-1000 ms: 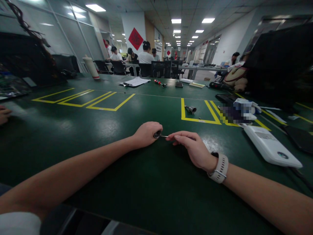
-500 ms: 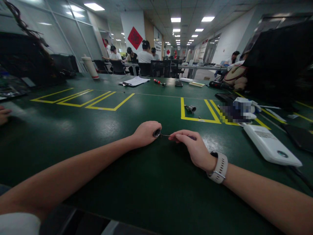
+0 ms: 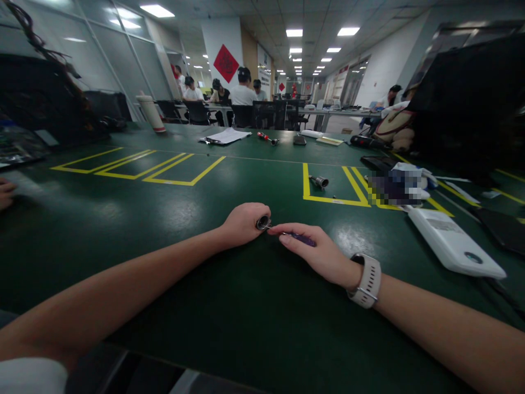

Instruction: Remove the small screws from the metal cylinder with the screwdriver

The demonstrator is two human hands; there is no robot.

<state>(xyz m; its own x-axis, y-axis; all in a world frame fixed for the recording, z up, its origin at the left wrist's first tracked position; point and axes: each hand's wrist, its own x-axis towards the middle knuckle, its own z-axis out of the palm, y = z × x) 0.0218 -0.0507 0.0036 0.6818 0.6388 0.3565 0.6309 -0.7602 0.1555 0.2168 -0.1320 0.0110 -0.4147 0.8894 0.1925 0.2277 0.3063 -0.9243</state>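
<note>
My left hand (image 3: 244, 224) is wrapped round a dark metal cylindrical part (image 3: 263, 222), with its round hollow end facing right and toward me. In my right hand (image 3: 314, 249) is a small screwdriver (image 3: 301, 239) with a dark purple handle. Its thin shaft points left, and the tip reaches the mouth of the cylindrical part. My index finger lies stretched along the shaft. Most of the part is hidden inside my left fist. Farther off, a similar metal part (image 3: 319, 181) lies on its side within a yellow taped outline, with a tiny dark piece (image 3: 334, 197) near it.
The green table (image 3: 246, 306) carries yellow tape outlines (image 3: 172, 182). A white device (image 3: 457, 243) with a cable lies at right. Toward the back are papers (image 3: 225, 136), a red-handled tool (image 3: 267, 138) and a tumbler (image 3: 151, 112). Another person's hand (image 3: 6, 193) rests at the left edge.
My right hand has moved left, bringing the screwdriver tip into the part's mouth. Its index finger has straightened and more of the purple handle shows. My left hand has hardly moved.
</note>
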